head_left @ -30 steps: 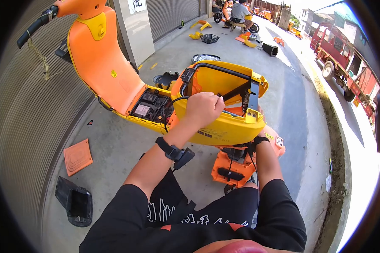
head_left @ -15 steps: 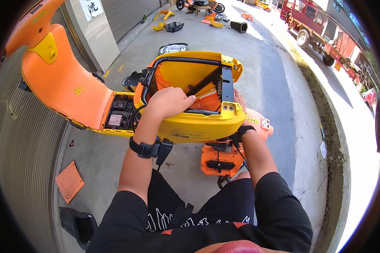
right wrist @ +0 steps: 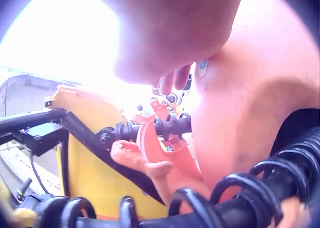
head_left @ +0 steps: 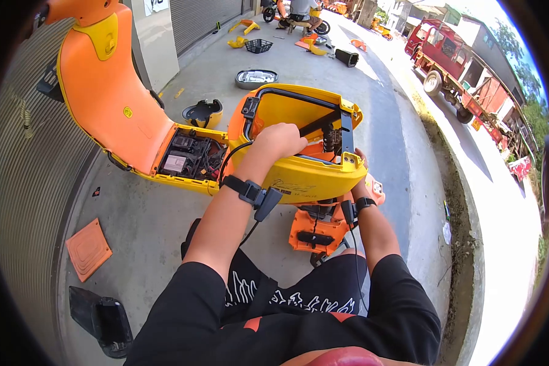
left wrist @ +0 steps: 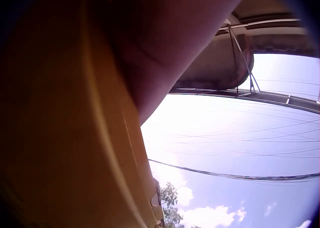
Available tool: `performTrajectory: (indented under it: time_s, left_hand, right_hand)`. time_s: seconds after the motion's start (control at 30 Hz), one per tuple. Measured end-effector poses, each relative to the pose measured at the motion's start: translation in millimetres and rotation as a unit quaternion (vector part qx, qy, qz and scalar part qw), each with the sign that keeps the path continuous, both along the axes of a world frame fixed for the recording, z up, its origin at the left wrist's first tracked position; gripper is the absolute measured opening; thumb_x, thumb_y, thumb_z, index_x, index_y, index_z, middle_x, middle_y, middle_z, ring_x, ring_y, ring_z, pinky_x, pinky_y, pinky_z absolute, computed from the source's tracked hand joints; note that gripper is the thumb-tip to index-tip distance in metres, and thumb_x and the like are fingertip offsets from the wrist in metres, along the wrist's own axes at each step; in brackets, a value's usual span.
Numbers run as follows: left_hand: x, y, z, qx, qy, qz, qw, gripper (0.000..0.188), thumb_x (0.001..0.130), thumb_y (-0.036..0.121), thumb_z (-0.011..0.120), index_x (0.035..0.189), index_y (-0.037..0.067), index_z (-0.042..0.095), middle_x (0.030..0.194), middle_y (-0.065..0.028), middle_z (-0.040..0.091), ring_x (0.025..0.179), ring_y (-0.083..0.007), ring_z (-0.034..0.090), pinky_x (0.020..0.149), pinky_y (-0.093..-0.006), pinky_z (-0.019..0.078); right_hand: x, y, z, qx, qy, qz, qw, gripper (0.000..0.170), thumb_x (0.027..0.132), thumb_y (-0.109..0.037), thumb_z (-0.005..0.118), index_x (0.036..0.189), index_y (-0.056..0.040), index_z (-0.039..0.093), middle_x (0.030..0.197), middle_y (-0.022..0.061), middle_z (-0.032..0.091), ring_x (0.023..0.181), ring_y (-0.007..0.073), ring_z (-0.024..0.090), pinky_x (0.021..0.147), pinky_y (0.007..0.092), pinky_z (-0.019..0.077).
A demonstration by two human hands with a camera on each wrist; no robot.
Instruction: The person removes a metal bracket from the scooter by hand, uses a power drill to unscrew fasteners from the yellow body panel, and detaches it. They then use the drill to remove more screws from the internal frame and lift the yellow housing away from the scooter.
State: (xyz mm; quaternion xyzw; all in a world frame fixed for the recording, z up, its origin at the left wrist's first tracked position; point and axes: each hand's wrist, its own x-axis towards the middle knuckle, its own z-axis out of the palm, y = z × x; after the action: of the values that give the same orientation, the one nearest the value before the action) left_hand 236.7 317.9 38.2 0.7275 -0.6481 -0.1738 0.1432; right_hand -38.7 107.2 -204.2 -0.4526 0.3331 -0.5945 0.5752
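In the head view, the left hand (head_left: 279, 141) is curled over the near rim of the yellow body shell (head_left: 287, 181), its fingertips hidden inside. The left wrist view shows that hand (left wrist: 165, 38) close against the yellow panel (left wrist: 55, 118). At the shell's right end is the right hand (head_left: 361, 163), partly hidden behind the corner. The right wrist view has this hand (right wrist: 175, 33) above, beside a smooth orange panel (right wrist: 230, 108), with several fingertips hanging down; its contact is unclear. A black coil spring (right wrist: 250, 188) crosses below. A dark frame surrounds the shell's opening.
Left stands the scooter's orange front (head_left: 113, 104), with an uncovered compartment (head_left: 186, 157). Below the shell is an orange part (head_left: 314, 235). An orange plate (head_left: 89, 249) and black bin (head_left: 107, 323) lie on the ground. A red truck (head_left: 448, 61) stands beyond the kerb.
The head view has shifted left and then partly back right, carrying the scooter's place in the picture with it. Both hands stay at the shell; the left thumb shows less clearly than before.
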Motion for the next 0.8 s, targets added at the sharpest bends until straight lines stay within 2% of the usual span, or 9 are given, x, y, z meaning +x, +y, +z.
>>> performTrajectory:
  time_s: [0.03,0.1,0.13,0.23,0.27,0.33,0.4,0.57,0.8]
  left_hand:
    - [-2,4,4,0.005,-0.002,0.000,1.000,0.045,0.089,0.038,0.049,0.101,0.001,0.072,0.107,-0.0219,0.068,0.100,-0.0357,0.066,0.089,-0.0438,0.0514]
    - [-5,13,13,0.007,-0.020,-0.008,1.000,0.044,0.089,0.039,0.050,0.103,0.003,0.072,0.111,-0.0208,0.068,0.104,-0.0359,0.065,0.092,-0.0446,0.0502]
    - [-6,13,14,0.011,-0.027,-0.012,1.000,0.044,0.089,0.039,0.050,0.103,0.004,0.073,0.111,-0.0207,0.068,0.105,-0.0359,0.064,0.093,-0.0443,0.0497]
    - [-6,11,9,0.022,-0.023,-0.021,0.999,0.046,0.089,0.039,0.050,0.103,0.001,0.072,0.110,-0.0228,0.067,0.103,-0.0354,0.065,0.091,-0.0440,0.0498]
    - [-5,8,9,0.029,-0.011,-0.021,0.999,0.047,0.089,0.040,0.050,0.103,0.001,0.071,0.110,-0.0236,0.067,0.102,-0.0356,0.065,0.091,-0.0439,0.0498]
    - [-4,5,7,0.005,-0.007,-0.014,1.000,0.046,0.087,0.038,0.050,0.097,-0.002,0.071,0.101,-0.0268,0.067,0.095,-0.0390,0.066,0.086,-0.0449,0.0506]
    - [-8,10,13,0.002,-0.009,-0.004,1.000,0.045,0.088,0.036,0.049,0.101,-0.002,0.071,0.107,-0.0272,0.066,0.101,-0.0405,0.065,0.090,-0.0468,0.0504]
    - [-3,0,-4,-0.101,-0.030,0.008,0.994,0.047,0.092,0.038,0.046,0.095,-0.002,0.071,0.098,-0.0268,0.068,0.093,-0.0412,0.067,0.085,-0.0469,0.0525]
    - [-9,22,10,-0.285,-0.046,0.041,0.957,0.052,0.097,0.037,0.042,0.074,0.001,0.071,0.075,-0.0225,0.067,0.072,-0.0387,0.067,0.069,-0.0482,0.0529]
  right_hand:
    - [-2,53,38,0.009,0.067,0.008,0.998,0.039,0.101,-0.021,0.046,0.133,0.0011,0.049,0.130,0.0153,0.055,0.118,0.0213,0.055,0.095,0.0323,0.0490]
    - [5,142,84,0.007,0.020,0.039,0.999,0.042,0.102,-0.026,0.043,0.134,0.0006,0.048,0.133,0.0143,0.055,0.122,0.0223,0.054,0.101,0.0338,0.0453]
    - [5,152,87,-0.004,-0.084,0.067,0.994,0.043,0.103,-0.027,0.042,0.136,-0.0006,0.046,0.135,0.0129,0.055,0.123,0.0224,0.053,0.104,0.0349,0.0430]
    - [21,218,122,0.012,-0.099,0.045,0.994,0.046,0.104,-0.031,0.037,0.139,0.0000,0.043,0.140,0.0082,0.050,0.132,0.0213,0.045,0.110,0.0368,0.0366]
    - [24,216,111,0.006,-0.108,0.046,0.993,0.049,0.105,-0.033,0.035,0.142,-0.0011,0.041,0.140,0.0076,0.049,0.131,0.0201,0.045,0.108,0.0348,0.0377]
    - [21,216,96,-0.019,0.009,-0.001,1.000,0.051,0.106,-0.036,0.032,0.145,-0.0036,0.039,0.135,0.0081,0.051,0.124,0.0175,0.047,0.103,0.0307,0.0383]
    - [24,209,86,-0.076,0.075,-0.041,0.993,0.052,0.106,-0.036,0.032,0.143,0.0003,0.039,0.134,0.0114,0.051,0.120,0.0185,0.049,0.103,0.0305,0.0376]
    - [24,202,89,0.008,-0.010,-0.021,1.000,0.052,0.106,-0.038,0.031,0.134,0.0025,0.047,0.129,0.0117,0.055,0.119,0.0210,0.050,0.104,0.0323,0.0368]
    - [33,222,109,-0.012,0.116,-0.113,0.987,0.056,0.106,-0.041,0.024,0.122,0.0045,0.053,0.116,0.0171,0.059,0.111,0.0241,0.054,0.099,0.0335,0.0397]
